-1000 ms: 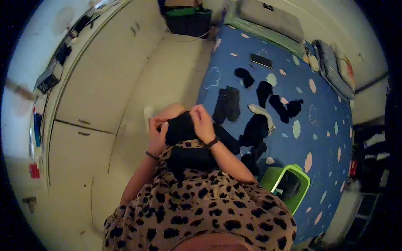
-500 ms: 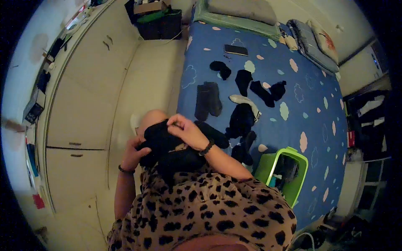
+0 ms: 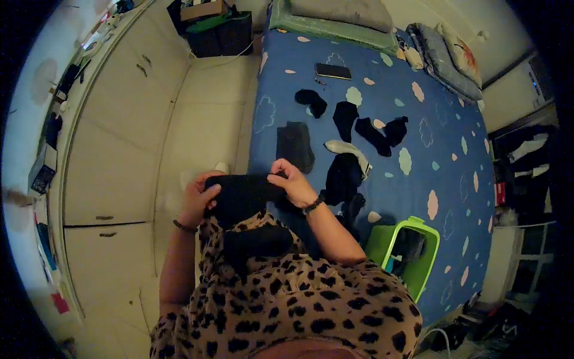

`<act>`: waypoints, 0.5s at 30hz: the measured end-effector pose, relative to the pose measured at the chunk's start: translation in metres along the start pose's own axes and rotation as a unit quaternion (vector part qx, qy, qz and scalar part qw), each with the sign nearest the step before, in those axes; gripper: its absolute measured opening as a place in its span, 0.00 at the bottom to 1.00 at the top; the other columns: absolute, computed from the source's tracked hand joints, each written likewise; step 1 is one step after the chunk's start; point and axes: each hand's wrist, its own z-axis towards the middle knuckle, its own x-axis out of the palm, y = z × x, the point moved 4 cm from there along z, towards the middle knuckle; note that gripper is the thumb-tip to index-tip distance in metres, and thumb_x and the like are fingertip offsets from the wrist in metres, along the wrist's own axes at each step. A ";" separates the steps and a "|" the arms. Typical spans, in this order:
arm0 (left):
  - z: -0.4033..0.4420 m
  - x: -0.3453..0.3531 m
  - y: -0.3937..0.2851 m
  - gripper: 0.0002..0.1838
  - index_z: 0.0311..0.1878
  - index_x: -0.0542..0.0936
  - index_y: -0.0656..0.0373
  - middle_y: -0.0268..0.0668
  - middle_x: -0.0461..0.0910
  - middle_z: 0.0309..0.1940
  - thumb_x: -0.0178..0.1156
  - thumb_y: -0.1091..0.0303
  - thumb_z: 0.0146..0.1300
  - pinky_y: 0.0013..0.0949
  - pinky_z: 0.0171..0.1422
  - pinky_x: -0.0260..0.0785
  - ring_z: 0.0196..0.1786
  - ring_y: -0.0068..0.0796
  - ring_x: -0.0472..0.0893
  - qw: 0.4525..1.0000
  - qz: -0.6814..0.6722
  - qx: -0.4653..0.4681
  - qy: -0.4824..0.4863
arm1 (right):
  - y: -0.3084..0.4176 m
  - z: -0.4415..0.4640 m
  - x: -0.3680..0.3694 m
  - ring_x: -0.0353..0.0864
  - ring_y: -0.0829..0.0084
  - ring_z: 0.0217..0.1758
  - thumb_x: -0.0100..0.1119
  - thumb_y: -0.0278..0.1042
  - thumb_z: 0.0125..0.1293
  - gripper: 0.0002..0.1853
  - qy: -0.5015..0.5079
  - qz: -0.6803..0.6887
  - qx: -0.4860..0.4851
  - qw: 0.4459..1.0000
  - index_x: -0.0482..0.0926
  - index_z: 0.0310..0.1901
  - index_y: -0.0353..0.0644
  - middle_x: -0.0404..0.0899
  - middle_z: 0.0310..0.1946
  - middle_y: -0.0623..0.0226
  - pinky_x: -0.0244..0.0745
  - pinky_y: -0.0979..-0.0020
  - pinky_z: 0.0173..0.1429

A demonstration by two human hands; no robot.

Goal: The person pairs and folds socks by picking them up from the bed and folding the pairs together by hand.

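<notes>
Cloth, black (image 3: pixel 242 197): held before spotted clothing (image 3: pixel 299 305), upper edge pinched at opposite ends by left hand (image 3: pixel 196 200) and right hand (image 3: pixel 294 186). Floor strip (image 3: pixel 206 107): between cabinets (image 3: pixel 119 137) and bed (image 3: pixel 388 51). Grey socks (image 3: pixel 295 146): near bed's left edge. Green basket (image 3: pixel 429 226): beside right arm (image 3: pixel 338 236).

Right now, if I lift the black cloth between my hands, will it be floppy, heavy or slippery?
The black cloth will probably flop if one end is freed, since it looks like soft fabric. It is likely light, as the fingers of the left hand and right hand hold just its ends. Its matte surface suggests little slipping.
</notes>
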 end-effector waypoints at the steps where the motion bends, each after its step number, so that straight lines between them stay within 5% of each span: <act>1: 0.011 -0.007 0.011 0.17 0.54 0.73 0.58 0.30 0.80 0.33 0.59 0.71 0.62 0.23 0.40 0.72 0.32 0.17 0.76 0.997 -0.031 -0.053 -0.048 | 0.003 0.011 -0.002 0.67 0.82 0.42 0.62 0.23 0.59 0.09 -0.002 -0.002 -0.001 1.000 0.72 0.37 0.44 0.68 0.35 0.77 0.64 0.79 0.49; 3: 0.032 -0.004 0.017 0.17 0.56 0.71 0.57 0.29 0.78 0.31 0.57 0.71 0.65 0.21 0.33 0.69 0.27 0.14 0.73 0.991 -0.095 -0.020 -0.097 | 0.012 0.041 -0.011 0.68 0.82 0.44 0.62 0.23 0.58 0.09 -0.042 -0.027 -0.030 0.998 0.74 0.39 0.42 0.70 0.36 0.76 0.65 0.78 0.51; 11: 0.146 -0.001 -0.062 0.27 0.67 0.60 0.56 0.38 0.79 0.42 0.54 0.70 0.67 0.26 0.40 0.73 0.35 0.23 0.79 0.978 -0.031 0.124 -0.163 | 0.064 0.173 -0.069 0.75 0.76 0.39 0.63 0.27 0.59 0.07 -0.112 -0.067 -0.133 0.982 0.77 0.39 0.40 0.76 0.35 0.73 0.69 0.75 0.48; 14: 0.160 -0.004 -0.040 0.27 0.68 0.59 0.57 0.40 0.78 0.47 0.54 0.68 0.67 0.26 0.43 0.72 0.40 0.23 0.79 0.986 0.042 0.106 -0.118 | 0.016 0.198 -0.139 0.79 0.69 0.42 0.66 0.38 0.58 0.15 -0.265 -0.277 -0.078 0.920 0.78 0.41 0.35 0.79 0.39 0.61 0.72 0.70 0.50; 15: 0.155 -0.002 -0.030 0.27 0.67 0.60 0.58 0.39 0.78 0.47 0.55 0.68 0.67 0.26 0.44 0.72 0.41 0.22 0.79 0.987 0.087 0.099 -0.094 | 0.018 0.189 -0.153 0.79 0.61 0.46 0.65 0.38 0.59 0.15 -0.345 -0.402 -0.118 0.840 0.77 0.42 0.36 0.78 0.41 0.57 0.72 0.65 0.52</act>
